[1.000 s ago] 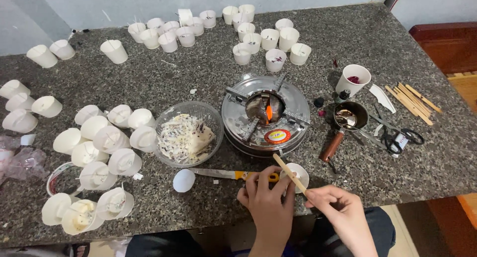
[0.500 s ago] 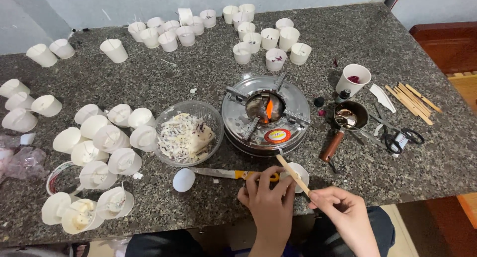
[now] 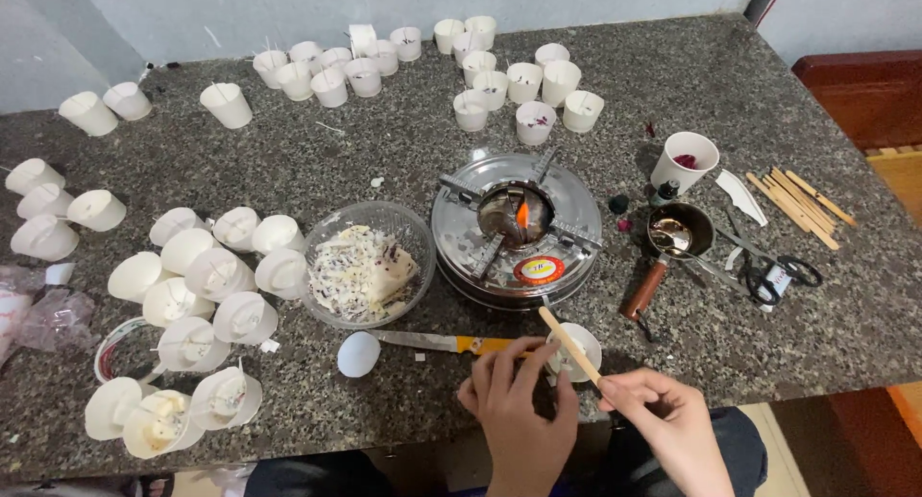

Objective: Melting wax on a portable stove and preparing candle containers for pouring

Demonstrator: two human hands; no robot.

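Overhead view of a speckled granite table set up for candle making. At far left, many small white paper cups lie tipped on their sides, wicks showing, grouped close together. Next, a clear glass bowl holds pale wax shavings flecked with dark bits, just beside a round metal spirit stove with a small orange flame at its centre. A knife with a yellow handle lies flat in front of the bowl, with a white egg-shaped object at its blade end.

At the near edge, the left hand curls its fingers around a small white cup, seemingly steadying it upright; the cup sits just past the fingertips, close to the stove's front. The right hand pinches a flat wooden stick between thumb and fingers, closed on its lower end; the stick angles up and to the left, crossing the cup's mouth.

Further right sit a small dark melting pot with a wooden handle, a white cup with red petals, scissors and spare wooden sticks. Upright filled cups line the far edge
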